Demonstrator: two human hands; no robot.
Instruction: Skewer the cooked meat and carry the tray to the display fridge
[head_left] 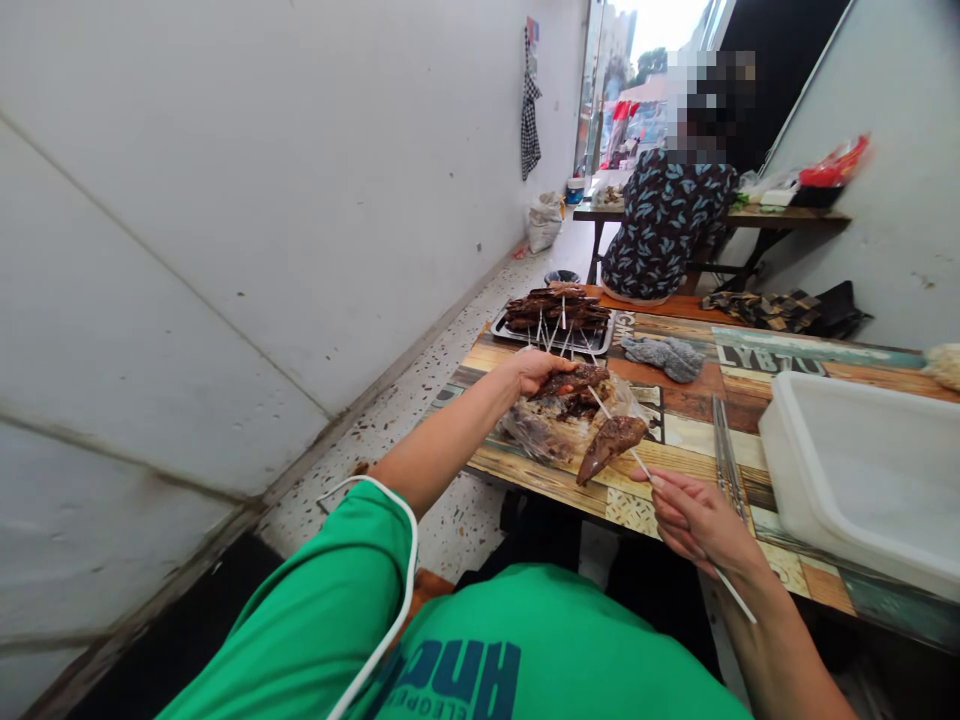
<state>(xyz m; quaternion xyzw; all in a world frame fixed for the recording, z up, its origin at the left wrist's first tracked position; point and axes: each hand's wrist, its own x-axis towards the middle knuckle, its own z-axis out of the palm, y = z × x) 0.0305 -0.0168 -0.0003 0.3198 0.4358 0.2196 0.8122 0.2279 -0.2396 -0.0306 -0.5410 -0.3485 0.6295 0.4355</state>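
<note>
brown meat [612, 446]: right hand [697, 520] grips its stick [642, 465], left hand [544, 371] grasps another piece [583, 379]. i judge skewering underway; next, align tip [592, 394].

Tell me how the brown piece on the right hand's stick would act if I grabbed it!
The brown piece might feel slippery, since it looks shiny. It could twist, as its pointed end juts sideways from the thin stick.
</note>
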